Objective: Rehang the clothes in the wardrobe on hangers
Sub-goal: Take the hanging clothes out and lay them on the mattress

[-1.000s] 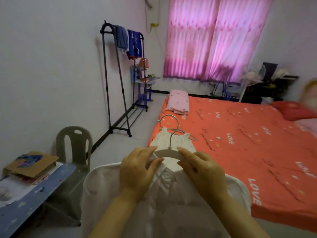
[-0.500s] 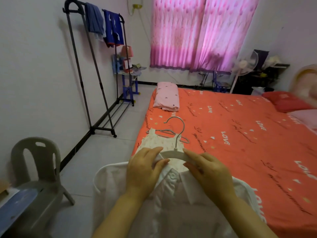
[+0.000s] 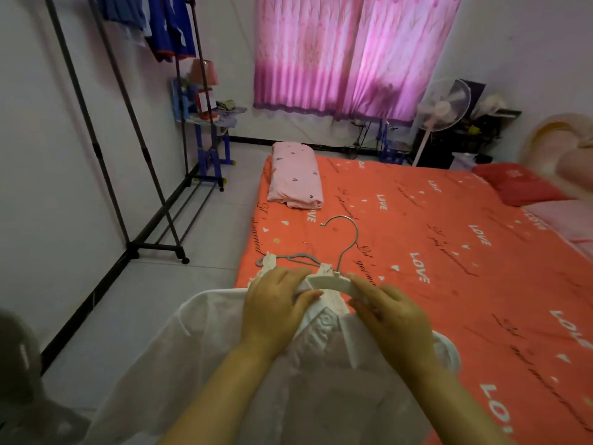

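Nearest the camera, a white shirt (image 3: 288,364) lay spread with its collar pointing away from the person, draped over the near edge of the bed (image 3: 449,252). The left hand (image 3: 272,309) was clenched on the collar, bunching the cloth over the left end of a white hanger (image 3: 333,281). The right hand (image 3: 391,316) pinched the hanger's right arm between thumb and curled fingers. The hanger sat at the shirt's neck, its long axis running left to right, its metal hook pointing away across the bed and curling over to the left.

Just beyond it a small white garment (image 3: 269,262) lay on the bed on a grey hanger (image 3: 298,256). The orange sheet carried the word "LOVE" printed many times, with thin script too small to read. Farther off lay a folded pink blanket (image 3: 295,178). To the left, on the floor, stood a black clothes rack (image 3: 96,149) with blue clothes (image 3: 173,30) hung on it. Pink curtains (image 3: 353,53) and a standing fan (image 3: 444,104) were at the far wall.
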Motion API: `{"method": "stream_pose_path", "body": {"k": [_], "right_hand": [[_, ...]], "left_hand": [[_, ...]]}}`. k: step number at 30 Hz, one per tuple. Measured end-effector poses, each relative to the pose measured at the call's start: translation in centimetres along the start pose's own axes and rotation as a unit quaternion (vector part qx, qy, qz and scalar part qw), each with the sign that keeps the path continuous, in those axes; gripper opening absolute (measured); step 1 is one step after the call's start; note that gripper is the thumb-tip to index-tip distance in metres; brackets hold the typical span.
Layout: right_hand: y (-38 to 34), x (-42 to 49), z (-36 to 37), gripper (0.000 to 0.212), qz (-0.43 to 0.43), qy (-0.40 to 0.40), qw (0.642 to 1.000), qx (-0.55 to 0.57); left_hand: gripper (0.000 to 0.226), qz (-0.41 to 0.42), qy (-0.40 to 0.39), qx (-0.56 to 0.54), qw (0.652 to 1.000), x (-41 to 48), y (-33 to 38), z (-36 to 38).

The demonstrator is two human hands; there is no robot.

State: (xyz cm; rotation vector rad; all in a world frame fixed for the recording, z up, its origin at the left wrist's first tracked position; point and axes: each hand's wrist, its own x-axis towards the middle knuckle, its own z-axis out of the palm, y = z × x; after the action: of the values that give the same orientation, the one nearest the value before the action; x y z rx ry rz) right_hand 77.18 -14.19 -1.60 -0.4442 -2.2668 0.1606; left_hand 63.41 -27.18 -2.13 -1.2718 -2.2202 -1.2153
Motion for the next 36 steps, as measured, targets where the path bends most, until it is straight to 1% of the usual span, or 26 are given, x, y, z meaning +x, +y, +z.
{"method": "stream_pose_path", "body": {"k": [2, 6, 9, 11, 13, 16, 18, 20, 23, 25, 26, 28, 30, 33, 36], "right_hand": [[1.2, 1.6, 2.0, 0.039, 0.009, -0.009, 1.000, 0.010], [4.3, 5.2, 6.3, 0.036, 0.002, -0.028, 1.000, 0.006], [7.4, 8.2, 9.8, 0.038, -0.003, -0.046, 0.999, 0.009], [9.7, 10.0, 12.5, 0.039, 0.008, -0.066, 0.998, 0.019], [12.2, 11.7, 15.3, 0.045, 0.027, -0.093, 0.994, 0.043], [15.9, 13.4, 19.6, 0.049, 0.039, -0.128, 0.989, 0.065], [18.3, 13.9, 22.7, 0.047, 0.056, -0.141, 0.985, 0.085], [20.4, 14.2, 25.9, 0.040, 0.068, -0.144, 0.982, 0.101], [23.2, 14.1, 30.9, 0.039, 0.093, -0.174, 0.973, 0.117], [24.9, 13.8, 34.2, 0.042, 0.124, -0.221, 0.962, 0.097], [25.7, 13.5, 35.8, 0.043, 0.143, -0.258, 0.952, 0.082], [27.0, 12.6, 38.5, 0.049, 0.174, -0.335, 0.925, 0.048], [27.5, 11.2, 39.7, 0.051, 0.198, -0.394, 0.897, 0.036], [27.3, 8.5, 39.8, 0.049, 0.189, -0.453, 0.870, 0.042], [26.6, 6.8, 39.0, 0.049, 0.190, -0.486, 0.852, 0.044]], "left_hand": [[0.030, -0.006, -0.002, 0.002, 1.000, 1.8, -1.5, 1.4], [0.033, -0.022, -0.021, 0.011, 0.999, 5.7, -4.5, 4.8], [0.033, -0.048, -0.030, 0.020, 0.998, 9.0, -7.0, 8.0], [0.033, -0.058, -0.038, 0.026, 0.997, 11.3, -8.6, 10.5], [0.036, -0.064, -0.044, 0.033, 0.996, 13.5, -10.4, 13.3], [0.032, -0.094, -0.084, 0.049, 0.991, 16.2, -13.3, 17.5], [0.031, -0.119, -0.106, 0.056, 0.986, 17.4, -15.3, 20.4], [0.032, -0.140, -0.119, 0.051, 0.982, 18.3, -17.3, 23.1], [0.030, -0.161, -0.130, 0.059, 0.976, 19.1, -20.6, 27.3], [0.036, -0.196, -0.149, 0.079, 0.966, 19.3, -22.7, 29.8], [0.042, -0.211, -0.164, 0.095, 0.959, 19.2, -23.7, 30.9], [0.053, -0.236, -0.204, 0.129, 0.941, 18.5, -25.5, 32.7], [0.056, -0.252, -0.245, 0.153, 0.924, 17.2, -26.5, 33.6], [0.055, -0.269, -0.309, 0.186, 0.893, 14.8, -27.0, 34.0], [0.055, -0.294, -0.346, 0.207, 0.867, 12.8, -26.9, 33.5]]}}
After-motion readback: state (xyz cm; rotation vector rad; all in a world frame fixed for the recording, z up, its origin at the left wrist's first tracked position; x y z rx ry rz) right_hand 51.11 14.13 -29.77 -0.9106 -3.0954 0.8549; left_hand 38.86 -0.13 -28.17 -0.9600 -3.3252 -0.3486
